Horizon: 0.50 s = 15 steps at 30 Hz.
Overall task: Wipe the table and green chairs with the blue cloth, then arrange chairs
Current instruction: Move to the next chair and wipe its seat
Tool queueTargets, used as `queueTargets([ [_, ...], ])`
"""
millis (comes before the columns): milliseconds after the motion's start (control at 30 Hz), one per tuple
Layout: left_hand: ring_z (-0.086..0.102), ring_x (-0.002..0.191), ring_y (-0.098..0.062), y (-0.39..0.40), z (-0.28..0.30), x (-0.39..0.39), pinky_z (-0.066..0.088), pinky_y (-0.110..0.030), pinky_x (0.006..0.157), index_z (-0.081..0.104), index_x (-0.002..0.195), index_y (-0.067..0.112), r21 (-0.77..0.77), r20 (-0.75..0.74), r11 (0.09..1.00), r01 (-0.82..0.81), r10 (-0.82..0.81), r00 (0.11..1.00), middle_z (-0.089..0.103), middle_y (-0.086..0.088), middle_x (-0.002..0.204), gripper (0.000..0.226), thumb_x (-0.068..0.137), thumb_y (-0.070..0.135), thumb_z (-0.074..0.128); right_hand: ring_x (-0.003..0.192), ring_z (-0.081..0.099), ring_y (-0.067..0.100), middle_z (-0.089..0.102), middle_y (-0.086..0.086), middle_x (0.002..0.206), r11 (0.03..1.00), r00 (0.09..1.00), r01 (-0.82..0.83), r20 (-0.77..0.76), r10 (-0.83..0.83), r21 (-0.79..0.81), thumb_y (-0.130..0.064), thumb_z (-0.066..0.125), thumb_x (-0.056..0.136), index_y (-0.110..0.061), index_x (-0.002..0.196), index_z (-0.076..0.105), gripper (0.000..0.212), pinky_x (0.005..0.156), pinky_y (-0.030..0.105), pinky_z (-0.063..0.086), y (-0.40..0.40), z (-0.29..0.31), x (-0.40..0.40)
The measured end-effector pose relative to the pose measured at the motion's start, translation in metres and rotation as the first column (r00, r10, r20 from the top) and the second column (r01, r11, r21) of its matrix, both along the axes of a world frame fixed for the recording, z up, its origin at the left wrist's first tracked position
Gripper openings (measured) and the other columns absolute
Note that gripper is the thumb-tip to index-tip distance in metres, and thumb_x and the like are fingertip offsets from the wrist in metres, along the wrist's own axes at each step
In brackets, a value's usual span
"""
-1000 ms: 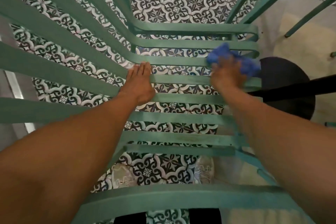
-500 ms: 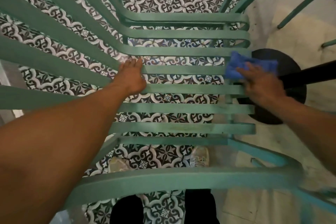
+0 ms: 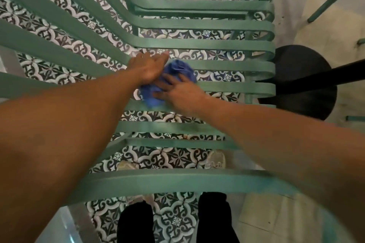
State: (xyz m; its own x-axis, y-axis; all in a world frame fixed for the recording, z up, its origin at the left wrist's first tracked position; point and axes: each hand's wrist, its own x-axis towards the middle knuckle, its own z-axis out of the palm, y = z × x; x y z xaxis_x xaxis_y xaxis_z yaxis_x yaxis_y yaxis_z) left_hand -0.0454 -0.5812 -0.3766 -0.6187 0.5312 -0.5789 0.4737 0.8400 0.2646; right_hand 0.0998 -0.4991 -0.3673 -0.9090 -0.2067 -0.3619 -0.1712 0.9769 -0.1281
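Over the green chair [image 3: 227,44] seat slats | our right hand [image 3: 181,92] presses the bunched blue cloth [image 3: 177,69] with straight fingers; left hand [image 3: 150,67] rests flat beside it, touching | step: wiping chair | next, we judge: sweep remaining slats.

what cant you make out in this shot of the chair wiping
- Head view: middle of the crumpled blue cloth, covered by the left hand and right hand.
- Round black table base: tabletop cut off by the right edge.
- Green slatted metal chair: legs hidden beneath the seat.
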Motion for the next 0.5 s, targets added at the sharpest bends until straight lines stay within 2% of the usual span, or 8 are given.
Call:
queueTargets([
  [67,0.009,0.146,-0.035,-0.010,-0.007,0.007,0.005,-0.051,0.117,0.021,0.152,0.022,-0.014,-0.061,0.990,0.139,-0.139,0.988,0.014,-0.016,0.160,0.071,0.095,0.062,0.004,0.145,0.011,0.030,0.011,-0.001,0.160,0.997,0.998,-0.007,0.071,0.001,0.076,-0.027,0.050,0.093,-0.036,0.148,0.025,0.061,0.113,0.055,0.013,0.058,0.007,0.052],
  [133,-0.008,0.147,-0.030,-0.022,-0.012,0.011,-0.007,-0.047,0.117,0.002,0.154,0.025,-0.022,-0.058,0.982,0.185,-0.186,0.981,-0.004,-0.012,0.162,0.071,0.095,0.063,0.003,0.146,0.011,0.031,0.009,0.000,0.160,0.986,0.987,0.077,0.131,-0.096,0.148,-0.022,0.051,0.093,-0.035,0.149,0.026,0.063,0.113,0.052,0.013,0.108,0.020,0.106],
  [200,-0.017,0.146,-0.028,-0.027,-0.016,0.013,-0.012,-0.045,0.115,-0.007,0.154,0.026,-0.019,-0.056,0.977,0.212,-0.213,0.976,-0.013,-0.010,0.161,0.073,0.093,0.066,0.002,0.144,0.018,0.036,0.018,0.005,0.158,0.962,0.958,0.229,0.142,-0.250,0.146,-0.019,0.052,0.093,-0.030,0.147,0.033,0.058,0.111,0.054,0.018,0.134,0.034,0.145],
  [267,-0.021,0.145,-0.027,-0.029,-0.017,0.014,-0.016,-0.043,0.113,-0.011,0.153,0.027,-0.023,-0.053,0.974,0.226,-0.227,0.972,-0.018,-0.009,0.160,0.075,0.091,0.069,0.001,0.145,0.015,0.034,0.019,0.005,0.158,0.933,0.917,0.336,0.184,-0.355,0.127,-0.024,0.047,0.096,-0.032,0.146,0.031,0.053,0.112,0.054,0.015,0.126,0.036,0.155],
  [333,-0.022,0.145,-0.027,-0.027,-0.017,0.015,-0.016,-0.044,0.113,-0.014,0.152,0.027,-0.046,-0.050,0.972,0.231,-0.233,0.971,-0.020,-0.010,0.159,0.077,0.090,0.070,0.001,0.146,0.010,0.030,0.017,0.001,0.159,0.970,0.952,0.242,0.182,-0.245,0.041,-0.028,0.046,0.097,-0.037,0.146,0.029,0.053,0.115,0.056,0.010,0.083,0.029,0.135],
  [400,-0.022,0.145,-0.028,-0.025,-0.016,0.016,-0.015,-0.045,0.114,-0.013,0.152,0.025,-0.071,-0.050,0.970,0.233,-0.237,0.970,-0.020,-0.011,0.159,0.078,0.091,0.070,0.005,0.145,0.013,0.031,0.024,0.001,0.157,0.995,0.993,-0.026,0.116,0.038,-0.097,-0.030,0.048,0.095,-0.035,0.144,0.035,0.051,0.112,0.062,0.012,0.015,0.013,0.095],
  [467,-0.021,0.145,-0.028,-0.024,-0.016,0.016,-0.015,-0.045,0.114,-0.014,0.152,0.024,-0.090,-0.050,0.966,0.242,-0.247,0.968,-0.020,-0.012,0.159,0.078,0.093,0.068,0.009,0.141,0.020,0.033,0.032,0.002,0.152,0.955,0.959,-0.262,0.075,0.274,-0.143,-0.036,0.043,0.096,-0.034,0.141,0.040,0.045,0.109,0.062,0.021,-0.052,0.001,0.046],
  [500,-0.021,0.145,-0.029,-0.023,-0.016,0.015,-0.015,-0.045,0.114,-0.014,0.152,0.023,-0.099,-0.057,0.962,0.254,-0.260,0.964,-0.020,-0.012,0.159,0.078,0.093,0.067,0.011,0.140,0.022,0.032,0.036,0.001,0.150,0.942,0.945,-0.311,0.064,0.321,-0.127,-0.038,0.042,0.097,-0.037,0.139,0.042,0.043,0.109,0.060,0.023,-0.073,-0.001,0.026],
])
